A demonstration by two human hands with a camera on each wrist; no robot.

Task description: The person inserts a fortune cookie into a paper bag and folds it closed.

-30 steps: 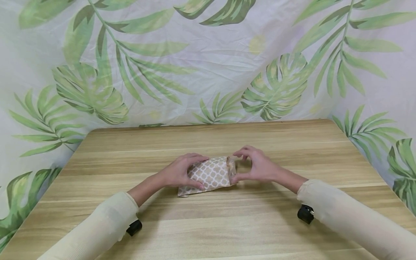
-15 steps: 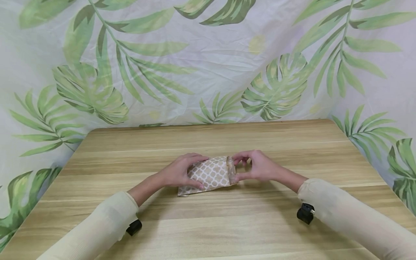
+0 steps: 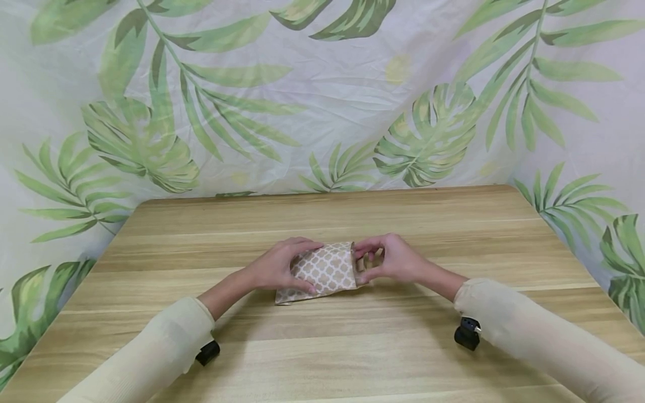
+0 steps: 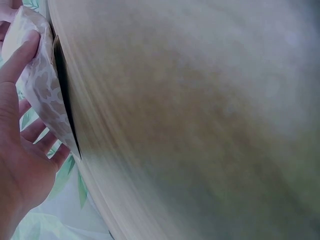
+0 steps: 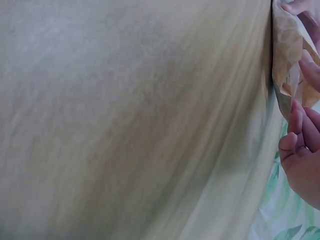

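L hand: grips paper bag, thumb near side, fingers far; prob. to steady it.
R hand: thumb + fingers bent at bag's open right end, prob. for access; pinch or touch, can't tell.
Bag spot: approx. ctr of table, btwn hands.
Surface: light wood-grain.
Room: leaf-print cloth behind far edge.

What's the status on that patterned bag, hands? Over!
Left hand gripping patterned paper bag. Right hand touching its open end. Wood-grain table beneath. Nothing seen in the way.
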